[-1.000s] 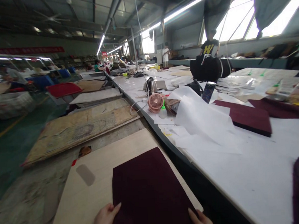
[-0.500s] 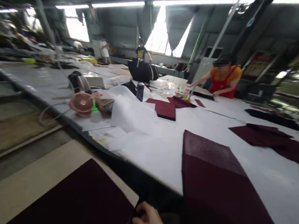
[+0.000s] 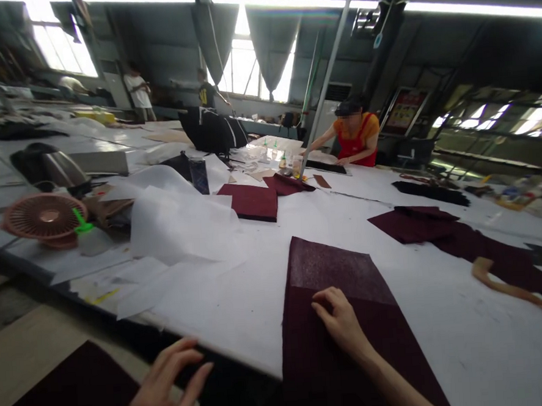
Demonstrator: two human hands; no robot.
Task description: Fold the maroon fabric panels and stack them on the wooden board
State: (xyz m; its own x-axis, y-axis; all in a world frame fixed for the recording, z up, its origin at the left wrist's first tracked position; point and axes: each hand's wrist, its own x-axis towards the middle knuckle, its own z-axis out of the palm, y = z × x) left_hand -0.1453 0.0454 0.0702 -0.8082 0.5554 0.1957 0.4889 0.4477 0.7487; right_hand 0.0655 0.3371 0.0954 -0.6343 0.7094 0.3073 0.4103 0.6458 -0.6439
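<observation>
A dark maroon fabric piece (image 3: 353, 345) lies along the white table's front edge, with a shinier, paler band at its far end. Over that fabric is my right hand (image 3: 340, 321), fingers curled and thumb and fingertips close together; what lies between them, if anything, is hidden. My left hand (image 3: 172, 383) is at the lower left in front of the table edge, fingers apart and nothing visible in it. Just left of it, another dark maroon piece (image 3: 71, 393) rests on a pale board (image 3: 26, 340).
The white table (image 3: 249, 302) holds translucent sheets (image 3: 180, 221), a pink fan (image 3: 46, 217), a green-tipped bottle (image 3: 92, 235), a kettle (image 3: 57, 167), folded maroon fabric (image 3: 257, 201) and a tan strip (image 3: 510, 283). A co-worker in a red apron (image 3: 357, 142) leans over the far side.
The view has swung right and closer to the table. A hand was at the corner of the maroon-covered board; now my right hand is over the fabric and my left hand is spread.
</observation>
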